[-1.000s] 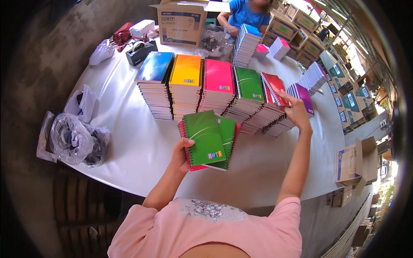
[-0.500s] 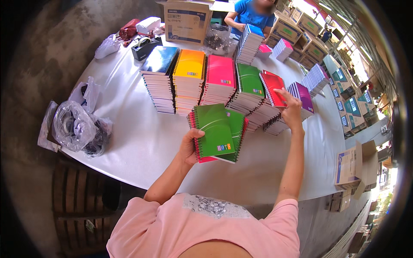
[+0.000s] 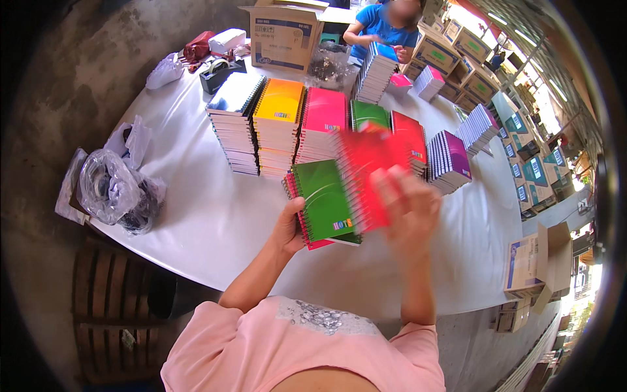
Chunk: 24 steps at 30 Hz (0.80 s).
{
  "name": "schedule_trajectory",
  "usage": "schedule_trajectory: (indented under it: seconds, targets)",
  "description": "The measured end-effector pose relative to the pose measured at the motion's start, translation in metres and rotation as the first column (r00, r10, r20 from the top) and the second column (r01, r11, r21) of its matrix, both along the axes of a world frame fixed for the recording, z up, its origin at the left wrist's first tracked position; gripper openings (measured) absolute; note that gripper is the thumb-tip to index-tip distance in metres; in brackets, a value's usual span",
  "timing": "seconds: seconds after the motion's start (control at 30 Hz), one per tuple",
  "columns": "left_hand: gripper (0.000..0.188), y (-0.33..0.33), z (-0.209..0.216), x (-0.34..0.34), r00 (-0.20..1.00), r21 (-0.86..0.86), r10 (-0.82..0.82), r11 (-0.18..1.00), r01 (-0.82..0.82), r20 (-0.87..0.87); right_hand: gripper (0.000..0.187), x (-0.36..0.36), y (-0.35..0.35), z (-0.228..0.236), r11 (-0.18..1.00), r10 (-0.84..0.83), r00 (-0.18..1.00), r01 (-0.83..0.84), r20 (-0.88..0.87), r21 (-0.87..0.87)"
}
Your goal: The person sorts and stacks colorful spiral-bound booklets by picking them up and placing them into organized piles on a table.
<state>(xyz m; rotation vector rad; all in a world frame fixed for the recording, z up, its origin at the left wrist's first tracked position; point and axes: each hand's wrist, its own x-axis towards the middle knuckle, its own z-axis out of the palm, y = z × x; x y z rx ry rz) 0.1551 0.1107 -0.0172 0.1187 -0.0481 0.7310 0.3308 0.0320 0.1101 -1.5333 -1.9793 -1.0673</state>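
My left hand grips a small bundle of spiral notebooks by its left edge, a green notebook on top and pink covers showing beneath. In my right hand, smeared by motion, is a red spiral notebook that overlaps the bundle's right side. Beyond stands a row of tall notebook stacks: a dark blue stack, a yellow stack, a pink stack, a green stack, a red stack and a purple stack. The raised red notebook partly hides the green and red stacks.
A white-covered table bears everything. Plastic bags lie at its left edge. A tape dispenser and an open carton stand far left. Across the table, a person in blue handles a blue-topped stack. Cartons are at right.
My right hand has lifted the red notebook off its stack and brought it left and nearer, over the green notebooks. My left hand has hardly moved. The person opposite has moved their hands.
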Motion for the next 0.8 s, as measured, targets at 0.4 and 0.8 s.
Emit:
schedule_trajectory:
  seconds: [0.4, 0.8]
  targets:
    - [0.070, -0.027, -0.019, 0.022, 0.996, -0.017, 0.016, 1.000, -0.017, -0.093, 0.068, 0.001, -0.035, -0.002, 0.709, 0.132, 0.925, -0.339, -0.357, -0.618]
    - [0.065, -0.038, -0.022, 0.042, 0.988, -0.055, 0.091, 0.994, -0.098, -0.122, 0.056, 0.234, -0.002, -0.048, 0.842, -0.500, 0.818, 0.384, -0.284, -0.379]
